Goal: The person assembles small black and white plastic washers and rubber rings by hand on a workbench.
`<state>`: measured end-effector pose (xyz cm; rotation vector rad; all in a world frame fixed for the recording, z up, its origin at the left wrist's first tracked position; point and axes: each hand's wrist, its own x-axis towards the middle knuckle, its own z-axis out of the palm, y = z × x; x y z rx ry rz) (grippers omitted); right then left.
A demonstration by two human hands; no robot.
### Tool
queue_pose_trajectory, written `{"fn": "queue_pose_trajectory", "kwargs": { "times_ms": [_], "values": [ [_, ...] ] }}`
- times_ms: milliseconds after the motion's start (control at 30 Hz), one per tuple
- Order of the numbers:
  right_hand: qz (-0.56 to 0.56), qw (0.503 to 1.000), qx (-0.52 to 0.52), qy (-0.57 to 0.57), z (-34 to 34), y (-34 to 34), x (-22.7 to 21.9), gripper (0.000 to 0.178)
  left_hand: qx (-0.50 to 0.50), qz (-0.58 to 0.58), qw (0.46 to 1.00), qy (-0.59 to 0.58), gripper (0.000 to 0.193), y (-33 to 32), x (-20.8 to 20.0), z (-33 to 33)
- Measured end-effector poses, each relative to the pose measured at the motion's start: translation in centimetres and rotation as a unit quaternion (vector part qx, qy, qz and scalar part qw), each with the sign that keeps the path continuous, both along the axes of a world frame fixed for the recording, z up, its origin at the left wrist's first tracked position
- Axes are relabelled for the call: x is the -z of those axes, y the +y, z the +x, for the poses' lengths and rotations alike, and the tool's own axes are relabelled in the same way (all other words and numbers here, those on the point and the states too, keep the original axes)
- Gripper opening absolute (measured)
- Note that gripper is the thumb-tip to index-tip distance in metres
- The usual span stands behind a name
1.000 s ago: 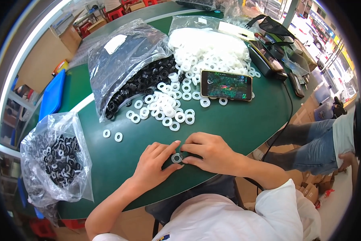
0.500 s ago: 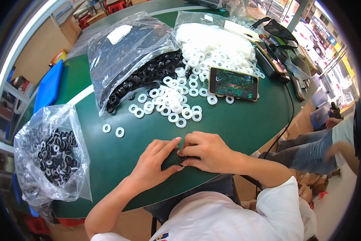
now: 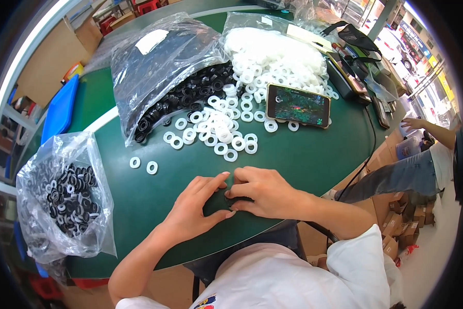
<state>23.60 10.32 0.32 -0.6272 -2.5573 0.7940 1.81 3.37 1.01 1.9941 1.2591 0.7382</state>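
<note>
My right hand (image 3: 268, 193) is low over the green table (image 3: 313, 149), its fingers closed round a small black ring (image 3: 230, 201) that shows only in part. Facing it from the left is my left hand (image 3: 193, 207), thumb and fingers spread, with the fingertips close to the right hand's. Whether they touch the ring I cannot tell. Beyond the hands lies a loose heap of white rings (image 3: 222, 129). Black rings (image 3: 177, 101) spill from a large clear bag (image 3: 162, 56), and more white rings (image 3: 277, 51) fill a second bag.
At the left an open clear bag (image 3: 105, 206) holds mixed black and white rings. A phone (image 3: 299, 105) rests against the white pile. A blue tray (image 3: 61, 110) stands at the far left. Pouches and a cable (image 3: 374, 136) lie right, where another person (image 3: 414, 172) is nearby.
My hands have barely moved; the ring is now more hidden by the right fingers. At the right edge the other person has shifted, with an arm stretched out.
</note>
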Motion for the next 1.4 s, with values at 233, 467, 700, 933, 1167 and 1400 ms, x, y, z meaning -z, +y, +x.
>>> {"fn": "queue_pose_trajectory", "kwargs": {
  "times_ms": [233,467,700,933,1167,1400],
  "values": [
    [0.12,0.978,-0.007,0.168,-0.9,-0.4,1.3,0.04,-0.047,-0.102,0.991,-0.07,0.052,-0.4,-0.9,0.9],
    [0.189,0.975,0.045,0.112,0.1,4.3,-2.2,0.045,-0.274,-0.127,0.95,-0.081,0.029,-2.9,-4.3,-8.0],
    [0.333,0.911,0.164,-0.179,-1.7,16.8,-4.4,0.019,-0.451,-0.016,0.884,0.125,0.019,-4.7,-6.5,-29.1],
    [0.341,0.909,0.101,-0.217,-3.5,19.4,-3.4,0.016,-0.472,0.031,0.764,0.438,0.029,-6.1,-5.4,-34.5],
    [0.289,0.942,0.122,-0.117,-2.2,18.6,-3.7,0.014,-0.374,0.219,0.861,0.268,0.038,-1.2,-5.0,-23.7],
    [0.025,0.997,-0.063,0.023,0.5,8.5,-4.6,0.027,-0.204,0.167,0.901,0.344,0.047,-0.3,-1.6,-7.7]
  ]
}}
